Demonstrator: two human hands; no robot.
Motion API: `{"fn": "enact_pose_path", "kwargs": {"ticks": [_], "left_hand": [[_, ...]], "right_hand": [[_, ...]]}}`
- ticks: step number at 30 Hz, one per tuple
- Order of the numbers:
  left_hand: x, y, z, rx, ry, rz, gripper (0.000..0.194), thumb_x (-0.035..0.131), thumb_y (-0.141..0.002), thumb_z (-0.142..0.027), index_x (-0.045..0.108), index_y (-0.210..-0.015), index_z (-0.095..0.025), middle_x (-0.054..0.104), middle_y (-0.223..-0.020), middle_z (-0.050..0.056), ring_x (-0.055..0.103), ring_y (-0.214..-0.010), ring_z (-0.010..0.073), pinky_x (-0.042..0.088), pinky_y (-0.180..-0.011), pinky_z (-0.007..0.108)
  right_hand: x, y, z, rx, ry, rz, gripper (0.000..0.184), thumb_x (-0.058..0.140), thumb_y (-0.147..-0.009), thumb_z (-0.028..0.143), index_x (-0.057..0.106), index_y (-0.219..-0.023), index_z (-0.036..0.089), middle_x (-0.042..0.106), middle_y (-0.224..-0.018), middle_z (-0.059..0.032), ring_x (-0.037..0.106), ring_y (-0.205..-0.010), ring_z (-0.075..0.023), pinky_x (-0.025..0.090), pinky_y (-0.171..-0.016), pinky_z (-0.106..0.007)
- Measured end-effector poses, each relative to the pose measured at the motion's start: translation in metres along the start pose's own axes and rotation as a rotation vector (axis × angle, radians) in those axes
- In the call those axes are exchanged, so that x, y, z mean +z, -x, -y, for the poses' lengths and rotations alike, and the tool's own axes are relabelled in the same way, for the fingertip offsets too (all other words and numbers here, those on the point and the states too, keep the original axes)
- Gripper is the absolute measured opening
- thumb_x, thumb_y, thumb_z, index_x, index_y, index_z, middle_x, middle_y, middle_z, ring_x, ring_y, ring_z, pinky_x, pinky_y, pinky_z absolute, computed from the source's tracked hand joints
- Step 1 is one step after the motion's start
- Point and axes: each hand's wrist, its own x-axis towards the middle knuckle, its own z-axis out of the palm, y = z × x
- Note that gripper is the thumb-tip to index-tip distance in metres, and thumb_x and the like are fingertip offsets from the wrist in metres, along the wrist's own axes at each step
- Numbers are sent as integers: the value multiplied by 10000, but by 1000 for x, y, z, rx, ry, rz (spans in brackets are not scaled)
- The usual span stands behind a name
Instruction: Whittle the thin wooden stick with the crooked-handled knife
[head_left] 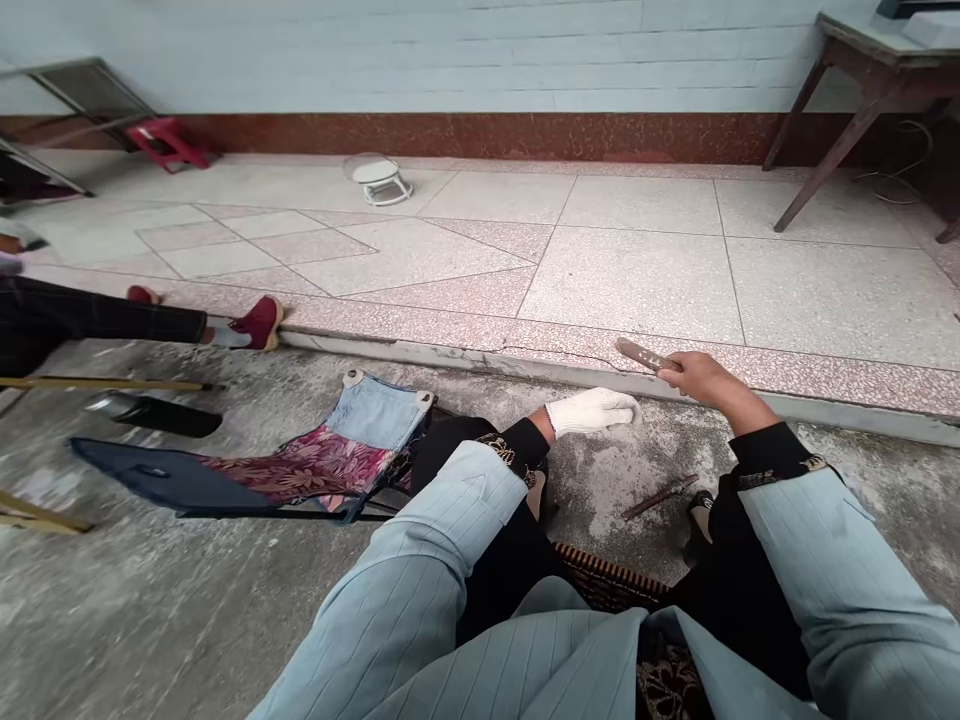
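My right hand (pixel 697 378) is closed around one end of a short, worn brown wooden stick (pixel 641 354), which points left over the edge of the raised step. My left hand (pixel 592 410) wears a white knitted glove and reaches to the right, just in front of the step. Its fingers are stretched forward and a little blurred at the tips, with no object visible in them. Below the hands, a rusty brown bar (pixel 660 497) lies on the concrete between my feet.
To my left stands a low folding chair (pixel 300 465) with a patterned seat. Beyond it are a person's leg and red shoe (pixel 259 322) and a dark bottle (pixel 154 412). On the tiled step stand a small white stool (pixel 381 180), a red stool (pixel 169 142) and a wooden table (pixel 862 75).
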Motion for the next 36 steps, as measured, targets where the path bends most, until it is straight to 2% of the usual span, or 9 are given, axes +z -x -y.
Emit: {"fn": "enact_pose_path", "kwargs": {"ticks": [3, 5, 8, 10, 13, 18, 27, 31, 36], "left_hand": [[-2, 3, -2, -1, -148, 53, 343, 430, -960, -421, 670, -978, -177, 611, -795, -1, 508, -680, 111, 368, -660, 217], [-5, 5, -3, -21, -193, 9, 326, 443, -951, -398, 672, -948, -167, 619, -798, 4, 529, -716, 121, 377, -690, 219], [-9, 5, -5, -46, -151, -55, 328, 467, -939, -401, 678, -970, -152, 648, -855, 17, 551, -763, 127, 398, -725, 222], [-11, 4, -5, -74, -68, -89, 340, 486, -929, -420, 681, -984, -146, 659, -869, 23, 551, -747, 122, 413, -718, 229], [-12, 5, -3, -129, 38, -181, 385, 464, -936, -461, 663, -1012, -140, 649, -851, 34, 540, -700, 114, 426, -666, 234], [-12, 13, -2, -151, 112, -186, 408, 429, -949, -494, 645, -1002, -152, 599, -799, 12, 492, -638, 97, 379, -581, 206], [-15, 14, -5, -52, -409, -101, 317, 419, -965, -361, 682, -985, -185, 674, -860, 11, 580, -753, 136, 372, -680, 228], [-13, 13, 1, -126, -573, -133, 316, 436, -964, -373, 696, -1040, -210, 716, -981, 29, 628, -851, 176, 388, -703, 249], [-11, 10, 7, -33, -508, -190, 274, 473, -954, -333, 694, -1041, -198, 709, -1072, 36, 634, -969, 183, 427, -830, 257]], "right_hand": [[14, 2, 0, -28, 238, 111, 167, 661, -821, 348, 675, -795, 184, 673, -809, -96, 584, -708, -195, 365, -613, -298], [19, 7, 2, -61, 253, 363, 148, 694, -795, 314, 677, -730, 182, 653, -707, -71, 570, -631, -177, 363, -589, -296], [17, 18, 6, -178, 21, 833, 192, 688, -799, 371, 709, -792, 180, 593, -582, -1, 521, -524, -130, 379, -542, -271], [9, 25, 9, -291, -226, 931, 284, 676, -810, 415, 719, -957, 177, 610, -644, 21, 519, -539, -102, 402, -542, -246], [-8, 30, 13, -329, -542, 598, 341, 648, -842, 422, 678, -1067, 168, 612, -738, 22, 505, -570, -77, 412, -548, -221], [-16, 17, 11, -143, -748, 92, 270, 640, -846, 427, 576, -788, 172, 548, -640, 16, 483, -541, -92, 408, -521, -234], [13, -9, 5, 20, 122, -48, 252, 589, -872, 373, 684, -995, 175, 691, -924, -105, 607, -803, -215, 401, -654, -304], [14, 1, 1, -44, 270, 296, 193, 633, -837, 305, 727, -934, 168, 704, -902, -109, 588, -750, -206, 390, -631, -311], [13, 22, 5, -298, -85, 896, 299, 649, -823, 334, 751, -1038, 152, 627, -681, -8, 532, -613, -125, 391, -587, -264]]}}
